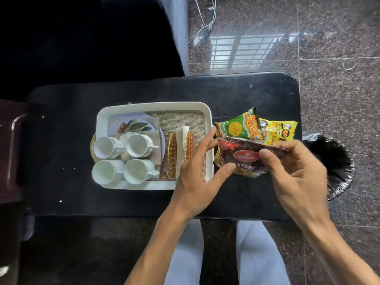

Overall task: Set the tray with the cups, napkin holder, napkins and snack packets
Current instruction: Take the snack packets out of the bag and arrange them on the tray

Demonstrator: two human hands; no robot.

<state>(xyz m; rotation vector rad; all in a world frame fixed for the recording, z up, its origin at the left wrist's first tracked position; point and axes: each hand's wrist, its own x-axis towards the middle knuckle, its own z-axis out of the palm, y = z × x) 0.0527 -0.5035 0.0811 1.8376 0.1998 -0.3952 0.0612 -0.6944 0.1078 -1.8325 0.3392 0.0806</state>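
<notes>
A white tray (pixel 153 106) sits on a black table (pixel 82 202). Its left half holds several white cups (pixel 137 148) on a plate. A gold wire napkin holder (pixel 173 153) with white napkins (pixel 182 132) stands in its right half on burlap. Just right of the tray, both hands hold a dark red snack packet (pixel 246 156): my left hand (pixel 197 173) pinches its left edge, my right hand (pixel 294 171) grips its right side. Behind it lie a green packet (pixel 239 126) and a yellow packet (pixel 277 130).
A bin lined with a black bag (pixel 337 165) stands beside the table's right end. Speckled tiled floor lies beyond, with white cables (pixel 205 19) at the top. A dark seat fills the upper left. My legs in light trousers are below the table.
</notes>
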